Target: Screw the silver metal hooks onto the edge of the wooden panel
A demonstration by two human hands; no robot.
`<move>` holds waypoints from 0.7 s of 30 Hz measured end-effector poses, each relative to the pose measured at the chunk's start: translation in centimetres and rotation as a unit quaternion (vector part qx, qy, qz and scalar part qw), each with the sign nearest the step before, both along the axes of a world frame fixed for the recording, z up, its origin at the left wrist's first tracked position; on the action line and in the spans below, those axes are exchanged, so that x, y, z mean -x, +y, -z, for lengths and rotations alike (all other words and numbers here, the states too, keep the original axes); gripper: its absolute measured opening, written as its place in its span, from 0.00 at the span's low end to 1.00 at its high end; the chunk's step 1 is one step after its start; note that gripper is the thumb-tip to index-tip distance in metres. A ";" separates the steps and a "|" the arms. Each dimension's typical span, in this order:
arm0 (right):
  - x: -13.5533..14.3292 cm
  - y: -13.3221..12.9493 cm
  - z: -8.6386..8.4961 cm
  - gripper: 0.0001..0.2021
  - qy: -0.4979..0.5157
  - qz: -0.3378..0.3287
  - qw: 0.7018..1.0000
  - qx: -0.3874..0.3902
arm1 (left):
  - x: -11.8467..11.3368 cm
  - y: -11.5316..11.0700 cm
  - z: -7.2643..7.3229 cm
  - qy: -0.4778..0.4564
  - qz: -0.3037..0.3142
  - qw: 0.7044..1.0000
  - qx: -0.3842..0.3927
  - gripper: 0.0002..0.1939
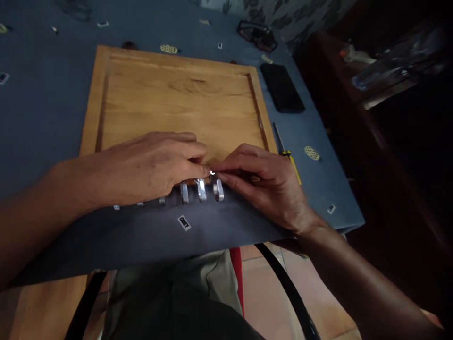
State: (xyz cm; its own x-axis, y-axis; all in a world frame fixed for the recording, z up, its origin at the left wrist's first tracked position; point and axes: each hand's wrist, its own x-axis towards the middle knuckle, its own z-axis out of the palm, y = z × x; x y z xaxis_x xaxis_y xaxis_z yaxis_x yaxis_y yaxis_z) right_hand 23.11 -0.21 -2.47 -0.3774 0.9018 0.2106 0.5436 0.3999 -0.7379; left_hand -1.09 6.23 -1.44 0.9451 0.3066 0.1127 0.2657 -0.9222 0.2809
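Head view: the wooden board (180, 104) lies flat on the cloth-covered desk (42, 118), its raised border facing up and its near edge towards the person. A row of 6 metal hooks (201, 190) shows along that near edge, the 3 leftmost partly hidden beneath the left hand. The left hand (152, 160) rests palm down across the near edge of the board, fingers bent and thumb extended towards the rightmost hook; whether it grips anything cannot be told. The right hand (271, 184) is set narrow, with thumb and forefinger tips together at the base of the rightmost hook. A small bright spot shows at these tips; whether it is a separate part held there cannot be told. The screwdriver (293, 163), with a yellow and black handle, lies just beside the right edge of the board. The black phone (282, 88) lies near the board's far right corner, with the dark-framed glasses (257, 35) beyond it.
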 end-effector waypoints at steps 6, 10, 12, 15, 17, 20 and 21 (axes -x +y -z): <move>-0.1 0.2 0.6 0.06 -0.017 -0.013 0.999 -0.046 | 0.1 0.1 -0.1 0.006 0.008 1.000 -0.005 0.24; -0.2 0.1 0.8 0.05 -0.002 -0.006 0.999 -0.051 | 0.1 0.0 -0.2 0.000 0.017 1.000 -0.012 0.24; -0.1 0.0 0.9 0.05 0.000 -0.007 0.998 -0.054 | 0.2 0.0 -0.1 -0.015 0.016 1.000 -0.019 0.23; -0.1 0.0 1.0 0.05 0.010 -0.011 0.999 -0.053 | 0.3 0.0 0.3 -0.033 0.014 0.999 -0.022 0.21; -0.1 0.0 0.9 0.04 0.011 -0.010 0.999 -0.039 | 0.3 0.0 0.5 -0.035 0.014 0.999 -0.019 0.22; -0.1 0.0 0.8 0.04 0.005 -0.009 1.000 -0.022 | 0.3 0.0 0.4 -0.036 0.013 0.999 -0.016 0.22; -0.1 -0.1 0.8 0.04 0.004 -0.012 1.000 -0.023 | 0.3 0.0 0.3 -0.027 0.012 0.999 -0.014 0.22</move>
State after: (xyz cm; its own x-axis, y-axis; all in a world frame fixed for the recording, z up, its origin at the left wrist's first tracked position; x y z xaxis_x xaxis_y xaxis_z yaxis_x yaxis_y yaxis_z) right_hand 23.24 -0.27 -3.23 -0.3964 0.8822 0.2542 0.5279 0.4455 -0.7231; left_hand -1.36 6.26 -1.71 0.9446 0.2794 0.1722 0.2278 -0.9359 0.2688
